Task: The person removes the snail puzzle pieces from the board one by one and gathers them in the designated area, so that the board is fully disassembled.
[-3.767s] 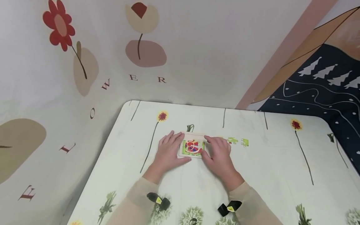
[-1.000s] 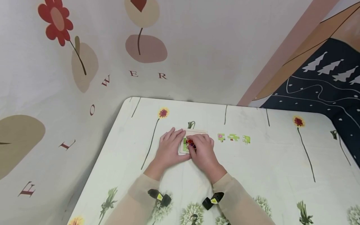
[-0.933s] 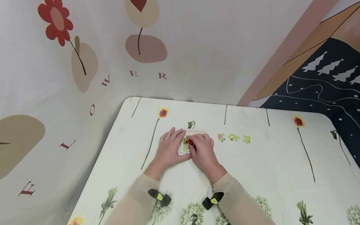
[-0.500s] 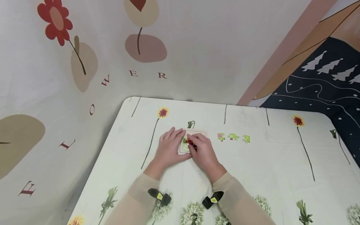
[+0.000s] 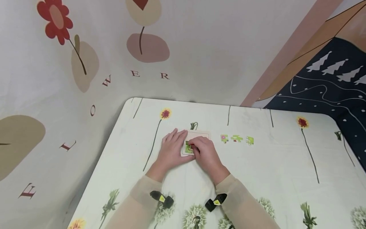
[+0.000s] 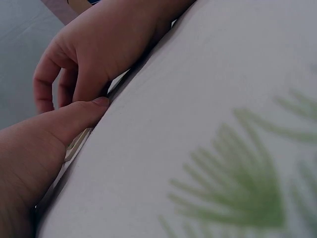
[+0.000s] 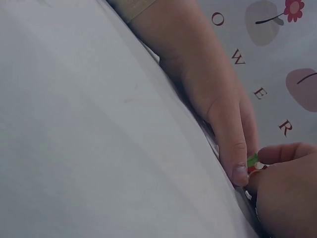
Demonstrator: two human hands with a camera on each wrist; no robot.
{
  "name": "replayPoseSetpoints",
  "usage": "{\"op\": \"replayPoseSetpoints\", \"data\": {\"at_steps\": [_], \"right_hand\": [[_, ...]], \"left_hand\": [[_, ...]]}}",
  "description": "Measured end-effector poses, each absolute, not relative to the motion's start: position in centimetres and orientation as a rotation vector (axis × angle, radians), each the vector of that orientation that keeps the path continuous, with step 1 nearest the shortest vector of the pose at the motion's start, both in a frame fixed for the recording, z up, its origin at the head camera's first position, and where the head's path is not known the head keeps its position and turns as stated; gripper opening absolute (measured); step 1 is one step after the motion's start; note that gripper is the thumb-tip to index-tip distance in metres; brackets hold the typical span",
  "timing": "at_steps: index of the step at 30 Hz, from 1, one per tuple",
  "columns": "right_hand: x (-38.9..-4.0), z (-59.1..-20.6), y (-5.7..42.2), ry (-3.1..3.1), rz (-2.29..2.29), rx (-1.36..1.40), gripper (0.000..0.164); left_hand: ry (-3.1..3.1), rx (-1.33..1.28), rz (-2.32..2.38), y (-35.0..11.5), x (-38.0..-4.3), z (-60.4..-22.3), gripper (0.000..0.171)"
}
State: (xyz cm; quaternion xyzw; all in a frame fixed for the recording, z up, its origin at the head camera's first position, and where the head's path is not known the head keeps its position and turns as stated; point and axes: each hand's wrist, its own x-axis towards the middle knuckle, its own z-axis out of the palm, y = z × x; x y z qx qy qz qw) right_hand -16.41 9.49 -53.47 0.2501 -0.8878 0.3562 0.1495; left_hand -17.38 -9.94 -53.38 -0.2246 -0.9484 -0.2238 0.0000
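At the centre of the frame, the puzzle board (image 5: 198, 134) is bordered on its left by the left hand (image 5: 171, 148), fingers extended, thumb spread. The right hand (image 5: 207, 152), earlier at the right edge, has been brought over it; a red-and-green piece (image 7: 252, 160) is pinched by thumb and fingers. Three loose pieces (image 5: 236, 138), right of centre, are now fully uncovered.

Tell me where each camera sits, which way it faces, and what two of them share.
Head: worn on the person's head, facing forward and down at the tabletop, puzzle board and wall; left hand, right hand and both sleeves show.
Left wrist: worn there, facing across the tabletop; left hand near, right hand beyond.
Right wrist: worn there, facing across the tabletop toward the wall letters; right hand near, left hand and its sleeve beyond.
Shared: head and right wrist both show wall letters.
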Motion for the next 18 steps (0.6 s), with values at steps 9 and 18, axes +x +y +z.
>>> {"op": "replayPoseSetpoints", "data": {"at_steps": [9,18], "right_hand": [[-16.55,-53.57,9.56,-2.487,1.026,0.754,0.012],[-16.52,-53.56,9.45,-2.513,1.116,0.694,0.016]], "left_hand": [[-3.003,-0.698,-0.668,-9.93,-17.36,-53.28,0.108],[-3.002,-0.707,-0.661,-9.95,-17.4,-53.43,0.106]]}}
